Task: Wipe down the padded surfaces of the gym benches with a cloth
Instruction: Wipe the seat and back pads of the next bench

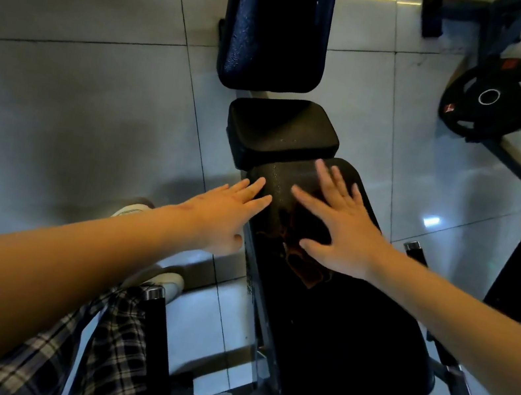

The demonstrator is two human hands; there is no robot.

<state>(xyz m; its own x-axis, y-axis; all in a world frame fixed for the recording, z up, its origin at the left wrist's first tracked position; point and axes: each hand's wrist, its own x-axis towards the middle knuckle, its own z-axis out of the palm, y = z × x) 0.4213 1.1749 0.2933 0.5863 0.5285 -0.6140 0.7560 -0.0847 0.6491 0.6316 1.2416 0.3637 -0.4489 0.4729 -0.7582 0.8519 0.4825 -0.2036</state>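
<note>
At frame centre our right hand (340, 232) presses flat, fingers spread, on a dark cloth (305, 268) on the bench pad (349, 335). Our left hand (231, 216) lies open, grasping nothing. The cloth looks limp; we'd pinch its lower edge.

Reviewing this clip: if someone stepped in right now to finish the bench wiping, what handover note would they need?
Left hand: open, fingers spread, at the left edge of the long bench pad, holding nothing.
Right hand: open, flat, palm down on a dark cloth with orange markings that lies on that pad's far end.
Beyond it are a small seat pad and another bench pad; both show specks or droplets.
Done: cannot tell how much has been wiped.
Left: probably the rest of the long pad, then the two pads ahead.
</note>
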